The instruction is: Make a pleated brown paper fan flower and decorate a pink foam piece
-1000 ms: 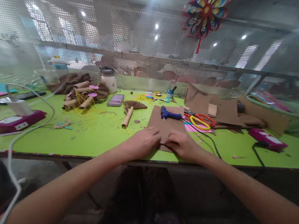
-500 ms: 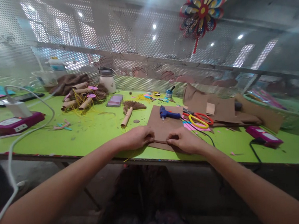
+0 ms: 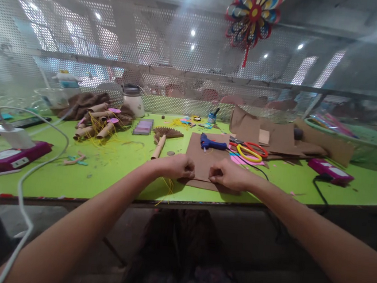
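A sheet of brown paper (image 3: 202, 166) lies at the front of the green table, its near edge folded into a narrow strip. At the left end of that fold, my left hand (image 3: 180, 166) is closed with its fingertips pinching the paper. My right hand (image 3: 227, 174) pinches the same fold a short way to the right. On the far part of the sheet rests a blue glue gun (image 3: 213, 144). Just right of it lie scissors (image 3: 252, 151) with red and yellow handles. A pleated brown paper fan (image 3: 169, 133) and a paper tube (image 3: 159, 147) are beyond my left hand.
Paper tubes with yellow strings (image 3: 102, 122) lie left. Purple power strips (image 3: 17, 154) (image 3: 330, 171) sit on both sides, with a white cable (image 3: 21, 183) at left. Brown paper pieces (image 3: 272, 136) and a green basket (image 3: 368, 143) stand right. A perforated screen (image 3: 169, 59) rises behind.
Both hands stay at the folded edge, with only slight finger shifts. Yellow strands show more clearly below my left forearm. The whole view has shifted slightly.
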`<state>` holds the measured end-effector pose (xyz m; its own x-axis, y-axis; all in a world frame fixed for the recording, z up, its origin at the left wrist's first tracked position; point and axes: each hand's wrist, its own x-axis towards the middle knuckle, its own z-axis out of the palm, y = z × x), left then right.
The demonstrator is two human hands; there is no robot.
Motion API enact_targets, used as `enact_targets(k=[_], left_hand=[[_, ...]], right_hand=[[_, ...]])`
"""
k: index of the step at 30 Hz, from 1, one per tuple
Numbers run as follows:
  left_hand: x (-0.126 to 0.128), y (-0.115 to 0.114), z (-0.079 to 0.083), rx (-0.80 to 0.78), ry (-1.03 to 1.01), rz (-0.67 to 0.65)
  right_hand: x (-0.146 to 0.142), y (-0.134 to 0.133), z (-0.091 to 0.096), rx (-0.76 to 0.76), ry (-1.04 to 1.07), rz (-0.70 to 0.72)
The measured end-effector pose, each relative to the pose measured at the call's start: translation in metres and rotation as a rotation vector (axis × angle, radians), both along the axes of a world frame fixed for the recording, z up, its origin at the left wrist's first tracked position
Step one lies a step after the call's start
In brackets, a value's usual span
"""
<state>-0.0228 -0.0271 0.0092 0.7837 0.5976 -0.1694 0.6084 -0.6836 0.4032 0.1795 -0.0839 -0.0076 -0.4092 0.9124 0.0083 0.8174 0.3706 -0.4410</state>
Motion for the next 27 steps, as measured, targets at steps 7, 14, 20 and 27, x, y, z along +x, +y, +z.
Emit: enact_targets(k=[7,14,20,27], left_hand=[[0.003,-0.004,-0.007,0.175,-0.012,0.032],[0.004,-0.006,-0.006,0.207,0.018,0.043],[0.001,-0.008,-0.011,0.245,0.022,0.084],[-0.005,-0.016,-0.020,0.405,-0.212,-0.106]], right_hand=[[0.001,0.002,-0.003,0.023,-0.002,0.013],[0.001,0.000,-0.001,0.010,0.027,0.020],[0.004,-0.004,-0.007,0.073,0.066,0.022],[0.012,-0.009,-0.024,0.441,0.061,0.278]])
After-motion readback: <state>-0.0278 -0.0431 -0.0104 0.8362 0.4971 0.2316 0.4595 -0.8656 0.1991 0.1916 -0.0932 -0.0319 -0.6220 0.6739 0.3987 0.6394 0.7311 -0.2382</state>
